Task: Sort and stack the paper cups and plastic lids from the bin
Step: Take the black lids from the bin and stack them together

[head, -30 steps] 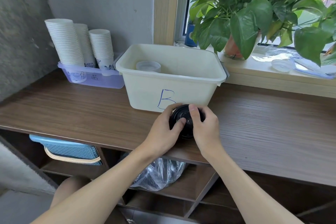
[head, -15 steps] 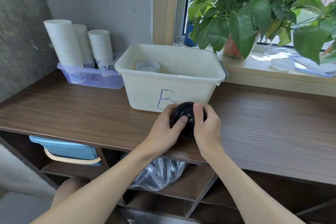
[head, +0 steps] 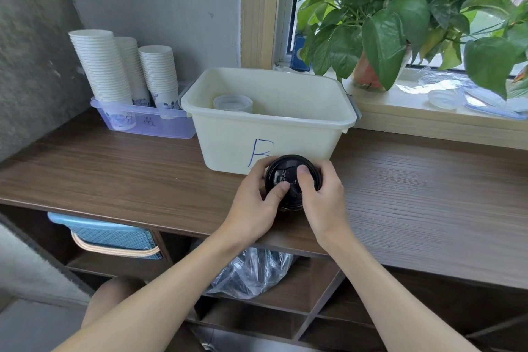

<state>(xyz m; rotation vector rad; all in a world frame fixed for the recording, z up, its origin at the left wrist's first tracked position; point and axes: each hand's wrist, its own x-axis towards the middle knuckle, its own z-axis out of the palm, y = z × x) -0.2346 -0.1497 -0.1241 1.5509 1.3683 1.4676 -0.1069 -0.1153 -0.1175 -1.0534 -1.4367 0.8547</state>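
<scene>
Both your left hand (head: 257,197) and right hand (head: 320,197) clamp the black lid stack (head: 291,180) at centre frame on the desk (head: 114,174); step looks like squaring it. Next, fetch the clear lids (head: 233,102) from the bin (head: 228,140).

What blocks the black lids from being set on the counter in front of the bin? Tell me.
Nothing visible. Both hands, left hand and right hand, hold the black lids just before the bin; the counter around is bare.

Black lids (head: 288,177) stack now sits slightly further from the shelf edge, its top overlapping more of the blue letter on the bin (head: 228,148). Right hand (head: 320,203) thumb slid from the rim to the lid centre; left hand (head: 254,203) thumb barely shifted
</scene>
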